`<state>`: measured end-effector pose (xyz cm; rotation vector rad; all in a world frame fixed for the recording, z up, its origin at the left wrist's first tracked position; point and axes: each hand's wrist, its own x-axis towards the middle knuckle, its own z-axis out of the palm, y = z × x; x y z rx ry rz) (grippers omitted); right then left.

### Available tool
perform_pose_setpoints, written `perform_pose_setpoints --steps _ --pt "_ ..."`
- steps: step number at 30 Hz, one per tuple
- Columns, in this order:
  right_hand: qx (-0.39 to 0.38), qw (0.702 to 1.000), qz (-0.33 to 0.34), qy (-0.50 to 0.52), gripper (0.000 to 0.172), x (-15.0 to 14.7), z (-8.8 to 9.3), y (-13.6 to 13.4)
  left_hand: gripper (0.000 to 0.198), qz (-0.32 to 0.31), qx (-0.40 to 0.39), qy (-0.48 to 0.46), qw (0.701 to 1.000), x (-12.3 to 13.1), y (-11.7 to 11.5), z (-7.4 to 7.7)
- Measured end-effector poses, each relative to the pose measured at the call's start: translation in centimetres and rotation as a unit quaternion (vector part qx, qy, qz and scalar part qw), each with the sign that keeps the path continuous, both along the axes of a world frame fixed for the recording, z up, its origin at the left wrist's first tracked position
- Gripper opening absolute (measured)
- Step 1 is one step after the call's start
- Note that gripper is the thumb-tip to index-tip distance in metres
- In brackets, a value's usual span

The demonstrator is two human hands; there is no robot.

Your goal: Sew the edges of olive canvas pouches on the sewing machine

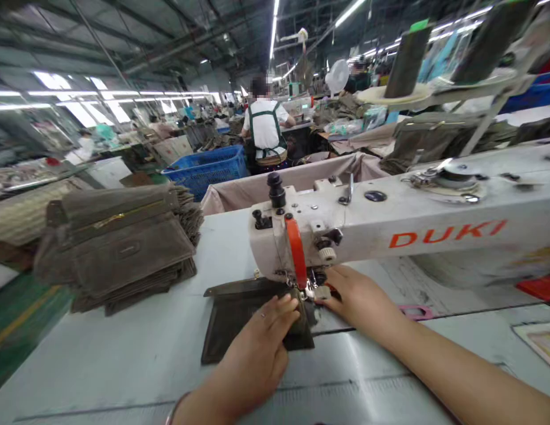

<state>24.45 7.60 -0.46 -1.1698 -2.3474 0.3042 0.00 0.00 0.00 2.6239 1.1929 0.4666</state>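
A dark brown fabric piece [233, 319] lies flat on the grey sewing table [137, 354], its right end under the needle area of a white sewing machine [390, 227] with an orange guard. My left hand [263, 342] rests on the piece's right end, fingers bent and pressing the cloth down just left of the presser foot. My right hand [354, 295] sits behind the needle, under the machine head, fingers curled at the cloth's far edge; what they pinch is hidden.
A tall stack of similar brown pieces [119, 248] stands at the table's left. A blue plastic basket [210, 168] and a person in a white shirt [264, 127] are beyond. Thread cones [407, 59] stand on a rack at the upper right.
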Motion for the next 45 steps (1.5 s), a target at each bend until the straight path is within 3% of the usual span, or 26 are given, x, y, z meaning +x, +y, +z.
perform_pose_setpoints --steps 6,8,12,17,28,39,45 --pt "-0.014 0.977 0.211 0.015 0.018 -0.4 1.1 -3.2 0.042 0.079 -0.036 -0.094 0.992 0.0 1.0 0.5" --pt "-0.026 0.97 0.241 0.016 0.018 -0.5 1.3 -3.7 0.04 0.051 -0.028 -0.098 0.994 -0.4 1.4 0.8" --pt "-0.02 0.967 0.254 0.004 0.014 -0.6 1.1 -4.0 0.045 -0.079 0.041 0.018 0.996 -0.4 1.5 0.3" --pt "-0.021 0.967 0.255 0.001 0.013 -0.7 0.6 -4.2 0.045 -0.071 0.055 0.101 0.991 0.2 1.2 -0.5" --pt "-0.045 0.97 0.237 -0.001 0.022 -1.5 1.0 -3.9 0.033 -0.091 0.083 0.043 0.991 0.2 3.5 0.1" --pt "-0.043 0.962 0.268 0.04 0.02 0.0 1.4 -3.2 0.022 -0.097 0.139 -0.029 0.985 0.1 2.0 -0.5" --pt "-0.022 0.97 0.238 0.036 0.018 0.0 1.2 -3.0 0.017 -0.061 0.103 -0.045 0.992 0.4 2.0 -0.1"
